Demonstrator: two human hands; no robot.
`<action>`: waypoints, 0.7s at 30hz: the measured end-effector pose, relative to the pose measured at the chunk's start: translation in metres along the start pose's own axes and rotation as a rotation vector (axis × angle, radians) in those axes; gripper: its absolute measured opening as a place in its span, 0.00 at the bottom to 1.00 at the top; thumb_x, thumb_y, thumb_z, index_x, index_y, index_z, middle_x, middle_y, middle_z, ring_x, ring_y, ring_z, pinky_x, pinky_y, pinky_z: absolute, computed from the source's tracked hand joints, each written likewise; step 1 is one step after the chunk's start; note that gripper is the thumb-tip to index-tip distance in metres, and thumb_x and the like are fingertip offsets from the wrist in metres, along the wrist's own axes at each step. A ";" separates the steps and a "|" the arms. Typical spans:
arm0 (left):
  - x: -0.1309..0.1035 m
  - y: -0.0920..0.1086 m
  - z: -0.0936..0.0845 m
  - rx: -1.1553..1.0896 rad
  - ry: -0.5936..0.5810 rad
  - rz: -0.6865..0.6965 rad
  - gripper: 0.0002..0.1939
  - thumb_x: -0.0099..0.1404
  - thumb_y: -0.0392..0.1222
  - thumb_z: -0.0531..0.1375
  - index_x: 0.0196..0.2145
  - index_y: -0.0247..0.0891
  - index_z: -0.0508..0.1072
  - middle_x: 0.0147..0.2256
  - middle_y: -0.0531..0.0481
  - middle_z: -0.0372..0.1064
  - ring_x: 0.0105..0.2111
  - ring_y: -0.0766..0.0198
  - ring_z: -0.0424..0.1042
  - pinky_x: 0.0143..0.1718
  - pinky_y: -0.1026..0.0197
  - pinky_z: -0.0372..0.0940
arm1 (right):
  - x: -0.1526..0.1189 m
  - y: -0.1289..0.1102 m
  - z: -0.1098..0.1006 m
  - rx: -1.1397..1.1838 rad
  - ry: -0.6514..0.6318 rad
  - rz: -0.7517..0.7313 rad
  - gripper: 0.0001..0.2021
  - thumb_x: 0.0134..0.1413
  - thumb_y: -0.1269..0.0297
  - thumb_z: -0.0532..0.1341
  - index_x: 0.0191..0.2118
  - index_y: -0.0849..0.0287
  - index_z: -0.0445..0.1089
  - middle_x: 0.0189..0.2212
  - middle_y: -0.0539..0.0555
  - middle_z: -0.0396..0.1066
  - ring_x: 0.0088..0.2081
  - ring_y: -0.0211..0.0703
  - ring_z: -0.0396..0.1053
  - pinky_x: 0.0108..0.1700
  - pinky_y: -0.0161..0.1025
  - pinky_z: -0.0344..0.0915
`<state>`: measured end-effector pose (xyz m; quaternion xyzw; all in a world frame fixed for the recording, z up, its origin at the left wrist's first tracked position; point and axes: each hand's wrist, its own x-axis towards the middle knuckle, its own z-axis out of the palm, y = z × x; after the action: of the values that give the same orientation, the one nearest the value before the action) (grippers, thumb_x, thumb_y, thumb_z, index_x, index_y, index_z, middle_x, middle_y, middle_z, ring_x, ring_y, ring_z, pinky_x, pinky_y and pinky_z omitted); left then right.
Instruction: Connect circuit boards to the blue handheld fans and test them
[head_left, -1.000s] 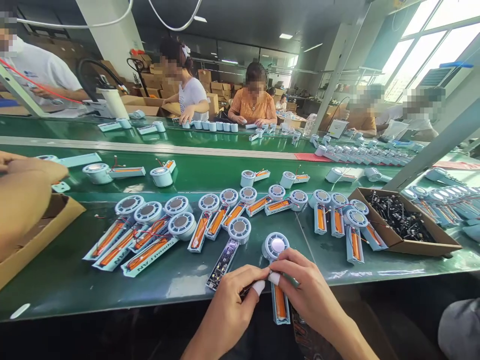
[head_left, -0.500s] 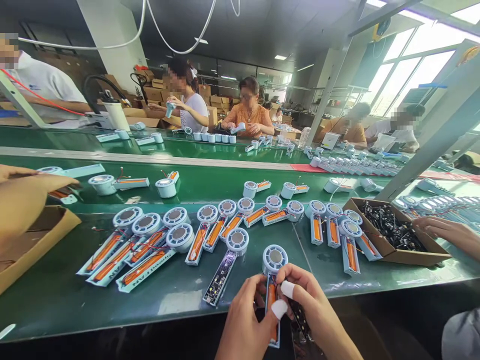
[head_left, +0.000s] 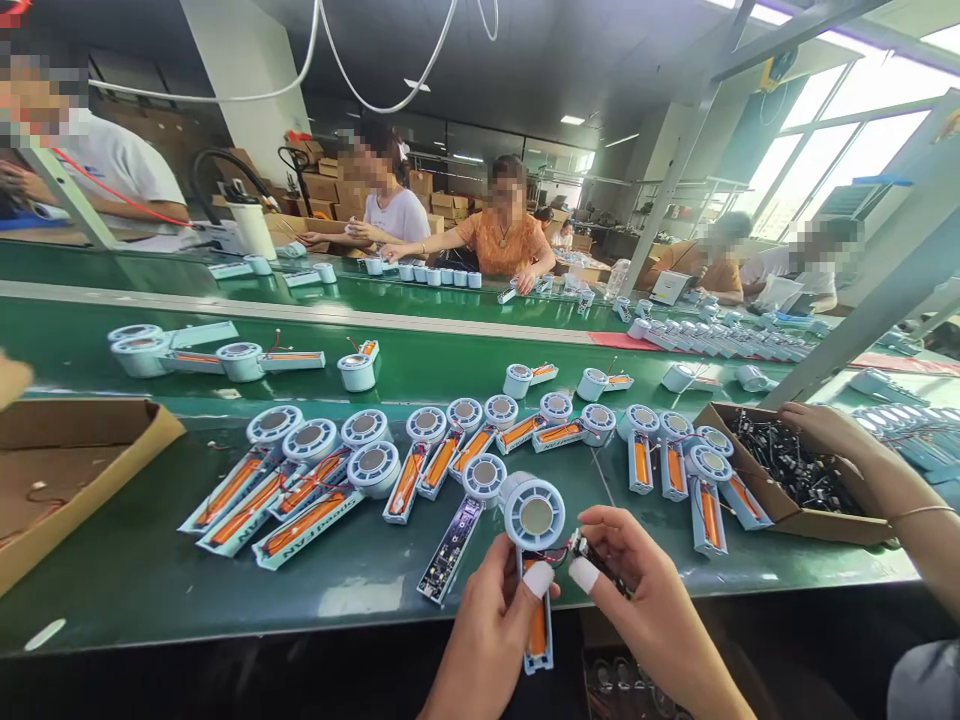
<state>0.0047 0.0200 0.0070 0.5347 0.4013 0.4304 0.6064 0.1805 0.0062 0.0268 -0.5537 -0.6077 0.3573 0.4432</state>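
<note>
A light-blue fan unit [head_left: 535,515] with a round grille and an open handle showing an orange battery is held at the table's front edge. My left hand [head_left: 491,625] is closed around its handle just below the round head. Beside it, my right hand [head_left: 637,590] pinches a dark circuit board [head_left: 604,566] between thumb and fingers. Thin red and black wires run between the fan unit and the board. Both thumbs wear white covers. Left of my hands lies another fan unit [head_left: 484,478], its handle filled by a dark board.
Rows of fan units [head_left: 308,440] lie across the green table [head_left: 225,610]. An open carton [head_left: 161,430] stands at left. Another person's hand [head_left: 821,430] reaches over a box [head_left: 832,518] of dark boards at right. Several people sit beyond the green conveyor [head_left: 420,350].
The fan unit is lifted and tilted, and my right hand has moved right with the board, away from the handle. At left, a person's hand has withdrawn; fan units there have shifted.
</note>
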 end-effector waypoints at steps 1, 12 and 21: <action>-0.001 -0.001 0.000 0.030 0.028 -0.006 0.22 0.70 0.57 0.56 0.52 0.39 0.70 0.43 0.44 0.77 0.42 0.54 0.77 0.46 0.55 0.71 | 0.000 0.000 0.000 -0.137 0.035 -0.031 0.12 0.61 0.63 0.60 0.50 0.53 0.66 0.39 0.53 0.74 0.40 0.43 0.73 0.43 0.37 0.68; -0.004 -0.003 0.002 0.057 0.246 -0.200 0.20 0.65 0.50 0.58 0.53 0.44 0.72 0.52 0.47 0.73 0.55 0.50 0.67 0.54 0.56 0.62 | -0.010 -0.044 -0.001 -0.579 -0.488 -0.164 0.03 0.58 0.68 0.62 0.37 0.54 0.73 0.29 0.49 0.76 0.29 0.41 0.71 0.31 0.31 0.58; -0.007 0.006 0.004 -0.421 -0.063 -0.158 0.22 0.67 0.59 0.57 0.48 0.40 0.73 0.35 0.50 0.73 0.37 0.58 0.72 0.40 0.60 0.67 | -0.013 -0.021 0.022 0.070 -0.370 0.191 0.28 0.66 0.39 0.49 0.24 0.56 0.57 0.13 0.44 0.55 0.18 0.32 0.51 0.25 0.31 0.53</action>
<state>0.0057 0.0126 0.0136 0.3763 0.3243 0.4389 0.7487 0.1524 -0.0082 0.0364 -0.5180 -0.6108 0.5141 0.3071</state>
